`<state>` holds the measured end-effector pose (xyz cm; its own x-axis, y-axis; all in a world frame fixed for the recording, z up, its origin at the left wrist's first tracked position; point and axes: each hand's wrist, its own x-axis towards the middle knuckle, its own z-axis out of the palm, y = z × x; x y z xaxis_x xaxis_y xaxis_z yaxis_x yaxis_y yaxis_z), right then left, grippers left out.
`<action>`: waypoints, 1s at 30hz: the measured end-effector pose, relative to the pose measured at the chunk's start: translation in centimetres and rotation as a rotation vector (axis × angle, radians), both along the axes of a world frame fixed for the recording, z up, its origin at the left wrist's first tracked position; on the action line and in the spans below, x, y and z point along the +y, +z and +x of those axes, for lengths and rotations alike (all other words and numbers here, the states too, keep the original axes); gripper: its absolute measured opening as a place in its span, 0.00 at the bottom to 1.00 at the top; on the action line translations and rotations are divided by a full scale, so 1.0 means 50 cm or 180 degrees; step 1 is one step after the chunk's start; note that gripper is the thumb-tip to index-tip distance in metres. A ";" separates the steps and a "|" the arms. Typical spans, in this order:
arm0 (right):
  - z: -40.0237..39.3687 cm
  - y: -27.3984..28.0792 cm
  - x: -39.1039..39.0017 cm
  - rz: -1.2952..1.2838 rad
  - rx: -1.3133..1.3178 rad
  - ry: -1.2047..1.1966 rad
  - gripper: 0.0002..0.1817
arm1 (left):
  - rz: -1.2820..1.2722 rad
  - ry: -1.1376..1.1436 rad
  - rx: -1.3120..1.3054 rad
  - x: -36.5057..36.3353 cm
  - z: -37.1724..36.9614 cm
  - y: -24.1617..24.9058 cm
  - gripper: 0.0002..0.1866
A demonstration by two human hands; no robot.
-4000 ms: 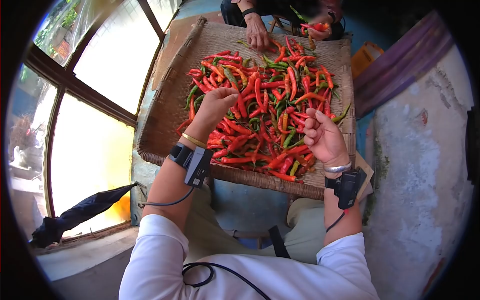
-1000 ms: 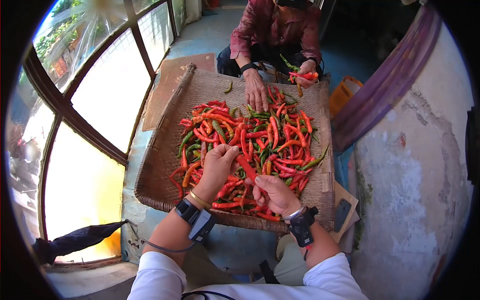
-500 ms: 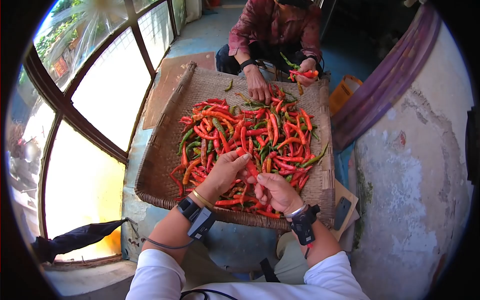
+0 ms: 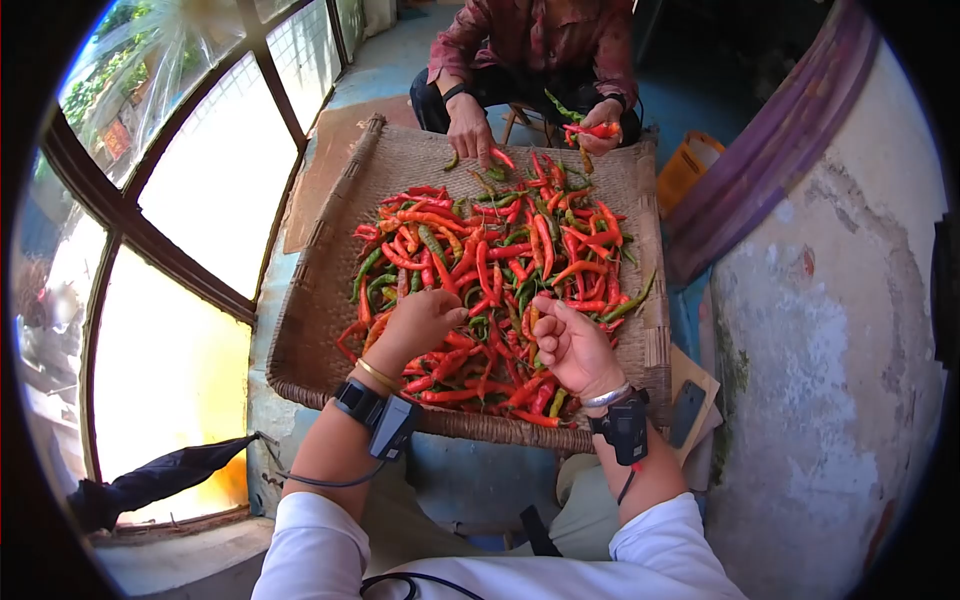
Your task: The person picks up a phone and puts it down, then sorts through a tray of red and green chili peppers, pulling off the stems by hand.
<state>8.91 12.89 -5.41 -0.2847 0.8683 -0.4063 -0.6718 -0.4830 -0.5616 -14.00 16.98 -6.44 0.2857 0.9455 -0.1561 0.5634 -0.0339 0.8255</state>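
Observation:
A heap of red, orange and green chili peppers (image 4: pixel 490 255) lies in a shallow woven basket (image 4: pixel 335 240). My left hand (image 4: pixel 425 322) is over the left side of the heap, its fingers curled and their tips turned out of sight. Across from it, to the right, my right hand (image 4: pixel 575 348) is raised above the peppers with the fingers folded in and the thumb near the index fingertip. Whether either hand has something small in it cannot be made out. Between the two hands, several red peppers show in the heap.
Opposite me sits a person whose one hand (image 4: pixel 470 130) is at the far part of the basket and whose other hand (image 4: pixel 600 130) holds red and green peppers. Windows (image 4: pixel 200 190) line the left, beside a folded dark umbrella (image 4: pixel 165 480). A phone (image 4: pixel 688 408) lies at the right.
My hands have moved apart, and the red pepper that was between them is no longer held there. The other person's hand has shifted left, away from the heap, with a red pepper beside it.

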 end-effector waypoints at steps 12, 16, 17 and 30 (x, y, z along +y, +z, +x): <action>-0.007 -0.005 -0.013 0.0024 0.0057 0.0183 0.13 | 0.1243 -0.1101 0.2205 0.001 -0.029 -0.055 0.10; -0.012 -0.008 -0.013 -0.0035 0.0027 0.0186 0.12 | 0.1318 -0.1100 0.2379 0.003 -0.027 -0.069 0.08; -0.012 -0.007 -0.012 -0.0014 0.0039 0.0180 0.12 | 0.1331 -0.1152 0.2499 0.007 -0.025 -0.070 0.07; -0.014 0.000 -0.011 0.0134 -0.0113 0.0172 0.10 | 0.1207 -0.1216 0.1779 0.006 -0.025 0.002 0.06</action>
